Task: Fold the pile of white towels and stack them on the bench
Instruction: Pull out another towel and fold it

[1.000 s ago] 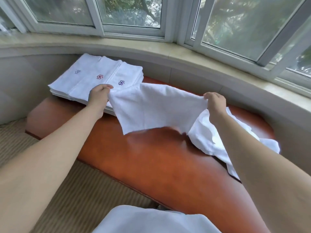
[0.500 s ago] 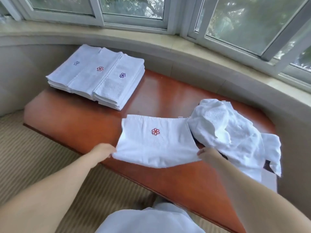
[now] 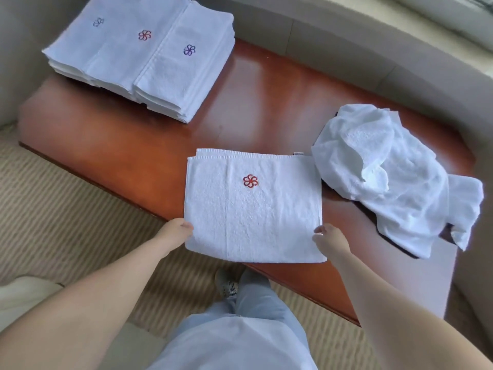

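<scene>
A folded towel [image 3: 253, 206] with a red flower mark now lies flat at the bench's [image 3: 133, 145] near edge, its top hem squared since a moment ago; left hand [image 3: 177, 232] and right hand [image 3: 329, 240] pinch its near corners, unfolded pile [image 3: 394, 177] just right, stacks [image 3: 144, 54] at far-left corner

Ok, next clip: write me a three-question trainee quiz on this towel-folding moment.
1. True or false: the towel being folded hangs partly over the near edge of the bench.
2. Which side of that towel does the crumpled pile lie on? A) the person's left B) the person's right C) on top of it
3. Fill in: the flower on the towel between the left hand and right hand is ____ in colour.

Key: 1 true; 2 B; 3 red.
</scene>
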Demonstrator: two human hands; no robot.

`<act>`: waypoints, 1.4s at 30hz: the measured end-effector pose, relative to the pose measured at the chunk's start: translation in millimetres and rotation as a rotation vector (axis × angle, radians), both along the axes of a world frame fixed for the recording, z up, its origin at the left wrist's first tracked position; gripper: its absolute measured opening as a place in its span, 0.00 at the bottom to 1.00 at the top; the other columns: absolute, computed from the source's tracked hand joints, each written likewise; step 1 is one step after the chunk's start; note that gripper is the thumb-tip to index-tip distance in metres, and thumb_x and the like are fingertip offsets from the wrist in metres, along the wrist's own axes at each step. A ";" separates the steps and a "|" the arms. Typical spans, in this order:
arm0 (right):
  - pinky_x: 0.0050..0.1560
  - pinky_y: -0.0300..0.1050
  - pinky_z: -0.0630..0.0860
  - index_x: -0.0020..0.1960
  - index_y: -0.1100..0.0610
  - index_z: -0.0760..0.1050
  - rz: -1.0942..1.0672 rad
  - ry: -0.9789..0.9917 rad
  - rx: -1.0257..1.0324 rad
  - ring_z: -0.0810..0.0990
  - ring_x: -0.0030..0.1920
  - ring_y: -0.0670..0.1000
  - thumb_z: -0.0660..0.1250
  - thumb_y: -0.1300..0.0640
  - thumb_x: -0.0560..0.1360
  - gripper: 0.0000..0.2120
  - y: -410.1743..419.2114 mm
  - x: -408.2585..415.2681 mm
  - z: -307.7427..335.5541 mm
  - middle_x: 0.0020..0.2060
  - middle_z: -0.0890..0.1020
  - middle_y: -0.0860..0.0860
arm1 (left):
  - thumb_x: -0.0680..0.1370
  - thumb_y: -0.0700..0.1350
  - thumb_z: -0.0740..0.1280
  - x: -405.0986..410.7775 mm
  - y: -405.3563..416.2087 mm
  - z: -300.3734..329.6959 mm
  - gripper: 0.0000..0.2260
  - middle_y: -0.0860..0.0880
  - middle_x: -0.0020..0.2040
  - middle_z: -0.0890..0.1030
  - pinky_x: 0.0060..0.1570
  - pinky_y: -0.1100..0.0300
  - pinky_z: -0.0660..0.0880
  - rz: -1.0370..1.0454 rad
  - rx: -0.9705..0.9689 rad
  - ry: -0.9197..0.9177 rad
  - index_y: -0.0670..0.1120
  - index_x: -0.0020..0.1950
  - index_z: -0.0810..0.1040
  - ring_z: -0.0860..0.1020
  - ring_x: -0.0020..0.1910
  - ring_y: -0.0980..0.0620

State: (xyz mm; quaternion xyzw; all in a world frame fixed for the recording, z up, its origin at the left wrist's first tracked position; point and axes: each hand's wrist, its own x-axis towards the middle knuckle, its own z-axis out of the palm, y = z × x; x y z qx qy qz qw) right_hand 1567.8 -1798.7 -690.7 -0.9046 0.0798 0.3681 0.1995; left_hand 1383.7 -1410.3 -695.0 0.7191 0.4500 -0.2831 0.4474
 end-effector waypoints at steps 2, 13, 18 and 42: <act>0.36 0.41 0.71 0.63 0.52 0.78 0.020 -0.046 0.084 0.76 0.44 0.46 0.65 0.58 0.78 0.14 17.8 20.4 -2.4 0.61 0.76 0.46 | 0.83 0.42 0.63 23.9 2.4 -2.8 0.14 0.49 0.67 0.76 0.60 0.58 0.71 0.004 0.052 -0.045 0.46 0.68 0.77 0.74 0.62 0.51; 0.53 0.54 0.78 0.84 0.48 0.50 0.185 -0.228 0.161 0.76 0.66 0.59 0.63 0.57 0.80 0.36 64.3 150.9 -15.1 0.83 0.49 0.47 | 0.83 0.48 0.63 136.2 11.8 -30.0 0.28 0.53 0.83 0.51 0.73 0.49 0.62 -0.383 0.319 -0.058 0.55 0.82 0.58 0.51 0.80 0.45; 0.74 0.59 0.64 0.84 0.50 0.42 0.082 -0.237 0.016 0.68 0.73 0.63 0.62 0.58 0.77 0.42 74.6 186.0 -18.0 0.84 0.42 0.48 | 0.83 0.49 0.63 157.3 8.9 -35.6 0.28 0.52 0.83 0.52 0.74 0.48 0.63 -0.352 0.328 0.021 0.53 0.82 0.59 0.52 0.80 0.45; 0.39 0.43 0.70 0.61 0.49 0.70 -0.456 -0.040 0.364 0.77 0.45 0.45 0.72 0.55 0.73 0.18 94.5 167.7 -47.6 0.48 0.75 0.41 | 0.75 0.41 0.73 195.5 56.1 -40.1 0.23 0.44 0.57 0.77 0.46 0.52 0.75 0.328 0.240 0.037 0.41 0.69 0.72 0.76 0.52 0.43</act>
